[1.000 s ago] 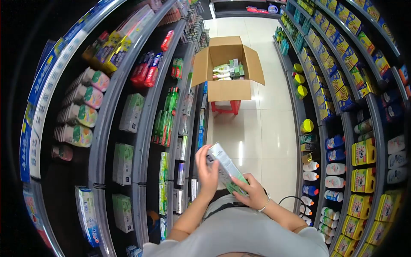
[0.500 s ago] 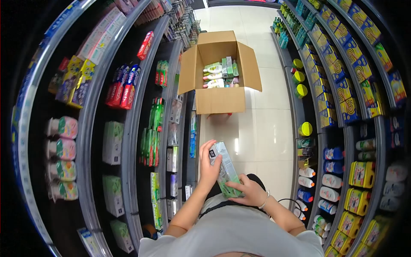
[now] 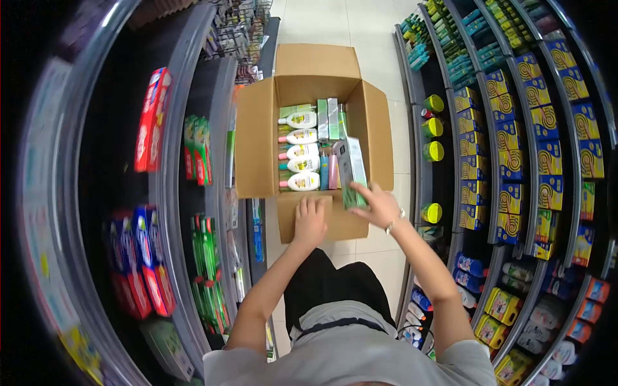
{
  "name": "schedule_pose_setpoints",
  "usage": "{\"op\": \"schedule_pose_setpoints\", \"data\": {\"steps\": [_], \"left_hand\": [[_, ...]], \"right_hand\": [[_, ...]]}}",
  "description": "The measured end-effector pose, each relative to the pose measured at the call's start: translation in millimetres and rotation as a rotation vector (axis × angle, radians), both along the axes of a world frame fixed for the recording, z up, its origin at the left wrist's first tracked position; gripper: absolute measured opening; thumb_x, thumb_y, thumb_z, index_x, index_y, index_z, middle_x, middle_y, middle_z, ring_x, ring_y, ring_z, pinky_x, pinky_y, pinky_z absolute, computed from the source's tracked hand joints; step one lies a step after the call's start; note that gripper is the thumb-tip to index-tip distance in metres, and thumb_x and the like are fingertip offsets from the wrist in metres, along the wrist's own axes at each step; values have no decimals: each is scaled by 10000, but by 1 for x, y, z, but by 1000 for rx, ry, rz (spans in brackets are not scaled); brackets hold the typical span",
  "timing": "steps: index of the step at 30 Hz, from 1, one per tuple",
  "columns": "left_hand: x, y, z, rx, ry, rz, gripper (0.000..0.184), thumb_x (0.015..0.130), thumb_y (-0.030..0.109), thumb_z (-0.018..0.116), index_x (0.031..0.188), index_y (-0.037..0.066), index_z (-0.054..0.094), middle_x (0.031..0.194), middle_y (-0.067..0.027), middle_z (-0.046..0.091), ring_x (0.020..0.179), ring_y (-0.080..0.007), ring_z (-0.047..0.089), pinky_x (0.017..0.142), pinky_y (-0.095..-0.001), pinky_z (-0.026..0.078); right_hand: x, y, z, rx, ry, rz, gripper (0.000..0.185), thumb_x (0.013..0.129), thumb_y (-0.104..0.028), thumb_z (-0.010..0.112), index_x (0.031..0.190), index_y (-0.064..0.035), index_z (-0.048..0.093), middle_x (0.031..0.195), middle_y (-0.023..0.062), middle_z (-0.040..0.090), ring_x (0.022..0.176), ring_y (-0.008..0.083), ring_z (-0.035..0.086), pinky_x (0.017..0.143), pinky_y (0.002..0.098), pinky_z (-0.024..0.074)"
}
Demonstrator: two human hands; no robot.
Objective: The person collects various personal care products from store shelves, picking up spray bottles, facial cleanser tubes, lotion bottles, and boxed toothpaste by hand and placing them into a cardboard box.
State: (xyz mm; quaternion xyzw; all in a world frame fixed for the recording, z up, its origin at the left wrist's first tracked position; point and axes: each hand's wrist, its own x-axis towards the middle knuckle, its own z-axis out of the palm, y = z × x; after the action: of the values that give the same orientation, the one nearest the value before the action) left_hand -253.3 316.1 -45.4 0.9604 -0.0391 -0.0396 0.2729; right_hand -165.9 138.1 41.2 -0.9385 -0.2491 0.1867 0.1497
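Note:
My right hand (image 3: 375,204) grips the lower end of a slim grey-and-green carton (image 3: 351,168) and holds it upright-tilted at the right side of the open cardboard box (image 3: 256,138). My left hand (image 3: 311,219) lies on the box's near flap, fingers stretched forward and nothing visible in them. Inside the box, several white bottles (image 3: 301,152) lie in a column on the left. Slim green and grey cartons (image 3: 327,118) stand at the back, and a pink item (image 3: 335,166) sits beside the bottles. The held carton hides part of the box's right side.
Shelves line both sides of the aisle. On the left are red toothpaste-like boxes (image 3: 152,121) and green-red packs (image 3: 203,251). Blue-yellow boxes (image 3: 505,154) and yellow-lidded tubs (image 3: 433,151) fill the right. Pale floor tiles (image 3: 380,64) run beyond the box.
I have moved closer to the cardboard box. My left hand has let go of the carton and rests on the near flap. My right hand has carried the carton forward to the box.

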Motion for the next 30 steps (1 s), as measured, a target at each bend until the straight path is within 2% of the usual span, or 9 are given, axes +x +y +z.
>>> {"op": "schedule_pose_setpoints", "data": {"steps": [8,15,18,19,21,24,25,28,30], "left_hand": [[27,18,-64,70,86,-118,493,659,146,606,1120,45,460,1019,-171,459,1045,-345,391,919,-451,284],[44,24,-52,-15,282,-176,515,621,170,663,1086,64,469,1017,-145,469,1021,-315,404,908,-421,288],[47,26,-49,-59,299,-179,518,619,173,665,1086,62,471,1012,-139,473,1016,-304,407,906,-418,286],[47,25,-48,-40,276,-166,494,605,172,670,1056,62,501,995,-129,485,1017,-292,416,892,-412,309],[50,24,-46,-41,317,-177,489,606,176,673,1050,64,502,982,-125,487,999,-287,423,884,-409,313],[55,26,-48,-36,396,-206,503,617,183,674,1069,65,488,990,-124,483,999,-284,420,888,-404,303],[54,26,-48,-39,438,-220,524,627,187,673,1095,65,473,1012,-127,477,1017,-285,410,900,-403,289],[54,27,-49,-72,436,-211,522,627,184,671,1095,65,474,1016,-134,474,1016,-290,409,909,-410,284],[53,25,-47,-49,393,-207,517,630,181,668,1095,64,473,1022,-141,471,1017,-295,409,913,-414,281]], "right_hand": [[139,49,-128,-361,57,-122,564,695,-277,648,1196,-255,390,958,164,479,786,304,574,652,385,480],[187,56,-203,-479,109,-247,487,748,-130,554,1191,-253,395,984,172,450,800,308,578,634,389,491],[196,62,-213,-494,117,-313,569,735,-99,564,1234,-279,360,1277,225,260,922,304,543,685,384,497],[199,63,-216,-497,118,-309,569,735,-99,564,1234,-279,360,1277,225,260,922,304,543,685,384,497],[204,63,-227,-441,140,-254,619,706,-105,605,1256,-221,344,1374,220,52,1055,322,462,770,385,478],[210,66,-233,-433,91,-267,655,677,-108,634,1259,-138,336,1385,208,-9,1126,343,388,843,397,441],[210,67,-226,-401,145,-289,612,681,-130,625,1230,-80,359,1377,215,55,1132,365,371,882,407,409],[194,75,-212,-303,178,-297,524,698,-126,595,1183,-75,402,1349,229,155,1118,371,384,879,405,409],[173,79,-198,-200,262,-222,464,704,-112,568,1141,-56,423,1258,250,302,1005,396,469,856,406,418]]}}
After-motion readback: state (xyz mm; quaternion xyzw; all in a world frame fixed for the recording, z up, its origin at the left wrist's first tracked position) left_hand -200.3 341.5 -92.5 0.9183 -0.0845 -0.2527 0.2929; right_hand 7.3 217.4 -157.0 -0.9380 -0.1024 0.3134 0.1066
